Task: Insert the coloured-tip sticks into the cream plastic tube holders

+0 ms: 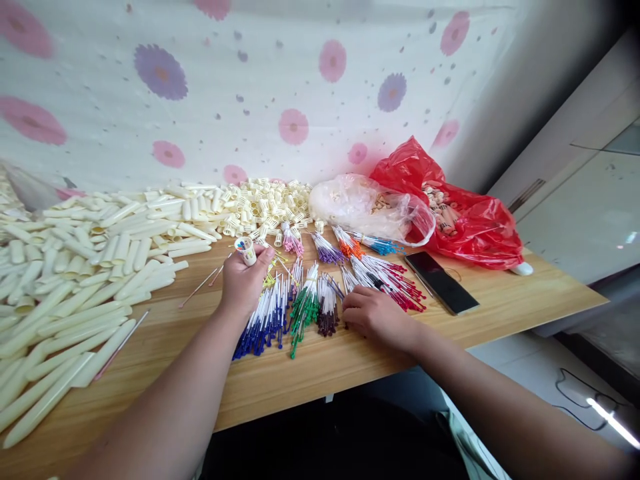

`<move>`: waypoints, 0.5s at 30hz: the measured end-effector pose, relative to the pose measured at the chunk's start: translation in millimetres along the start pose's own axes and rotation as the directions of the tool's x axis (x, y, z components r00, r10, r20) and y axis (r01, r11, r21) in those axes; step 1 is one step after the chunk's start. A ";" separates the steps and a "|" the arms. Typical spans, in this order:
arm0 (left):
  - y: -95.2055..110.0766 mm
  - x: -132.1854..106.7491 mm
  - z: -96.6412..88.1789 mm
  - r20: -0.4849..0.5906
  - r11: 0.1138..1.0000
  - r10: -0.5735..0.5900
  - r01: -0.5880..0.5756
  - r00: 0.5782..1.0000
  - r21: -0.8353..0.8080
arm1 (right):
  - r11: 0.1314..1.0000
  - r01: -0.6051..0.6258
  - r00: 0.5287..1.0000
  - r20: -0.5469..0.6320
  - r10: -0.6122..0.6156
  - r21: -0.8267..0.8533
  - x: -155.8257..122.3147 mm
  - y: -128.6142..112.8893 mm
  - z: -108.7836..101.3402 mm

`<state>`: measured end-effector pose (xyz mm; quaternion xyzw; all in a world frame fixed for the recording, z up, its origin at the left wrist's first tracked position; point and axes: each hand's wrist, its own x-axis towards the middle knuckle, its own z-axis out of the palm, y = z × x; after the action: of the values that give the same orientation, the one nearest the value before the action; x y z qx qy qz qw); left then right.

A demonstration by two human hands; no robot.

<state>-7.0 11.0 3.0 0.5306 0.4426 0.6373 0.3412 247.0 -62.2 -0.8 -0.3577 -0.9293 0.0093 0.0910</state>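
Note:
My left hand (245, 277) is closed around a cream pen barrel (246, 251), held upright. Several small coloured tips show in its round open top. On the table just right of that hand lie thin white pen refills with coloured ends: dark blue (265, 323), green (305, 303) and dark maroon (328, 310). My right hand (377, 317) rests on the wood beside the maroon bunch, fingers curled down at its right edge. What its fingertips hold, if anything, is hidden. Red-ended refills (400, 287) fan out just beyond that hand.
Long cream pen tubes (100, 267) cover the left side, with short slotted cream pieces (270, 203) piled behind. Bunches of purple (327, 250), orange (353, 247) and light blue (383, 245) refills lie farther back. A clear bag (345, 200), red bag (480, 227) and phone (443, 283) are right.

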 end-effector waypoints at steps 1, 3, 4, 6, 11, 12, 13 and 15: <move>-0.3 0.2 -0.5 0.003 1.000 0.009 -0.009 1.000 0.008 | 1.000 0.020 1.000 0.013 -0.020 0.011 0.1 1.3 -1.6; -0.7 0.6 -1.4 0.005 0.999 0.028 -0.028 1.000 0.045 | 0.998 0.046 0.999 -0.002 -0.046 0.042 4.4 2.4 -4.7; -0.6 0.8 -1.8 0.011 0.997 0.033 -0.033 0.999 0.068 | 0.997 0.053 0.998 -0.034 -0.051 0.056 9.0 2.4 -5.7; 0.2 1.0 -2.3 0.037 0.993 0.024 -0.028 0.999 0.112 | 0.995 0.075 0.991 -0.116 -0.067 0.064 22.9 1.8 -5.9; 1.3 -1.5 -0.2 0.310 0.980 -0.146 0.095 0.939 0.174 | 0.962 0.245 0.956 -0.132 -0.261 -0.122 64.5 2.6 -0.4; 0.6 -2.6 1.0 0.369 0.974 -0.184 0.119 0.911 0.191 | 0.945 0.283 0.947 -0.106 -0.303 -0.165 69.8 3.6 0.8; -0.2 -3.9 2.4 0.407 0.969 -0.207 0.129 0.889 0.212 | 0.926 0.320 0.937 -0.080 -0.341 -0.198 73.5 4.9 2.0; -2.2 -6.5 5.9 0.453 0.959 -0.220 0.107 0.864 0.262 | 0.893 0.386 0.911 -0.059 -0.409 -0.231 76.5 8.0 4.8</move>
<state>0.0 7.1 -1.2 0.6673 0.4586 0.4000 0.4295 195.8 -5.0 6.2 -0.1676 -0.9722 -0.1285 0.1011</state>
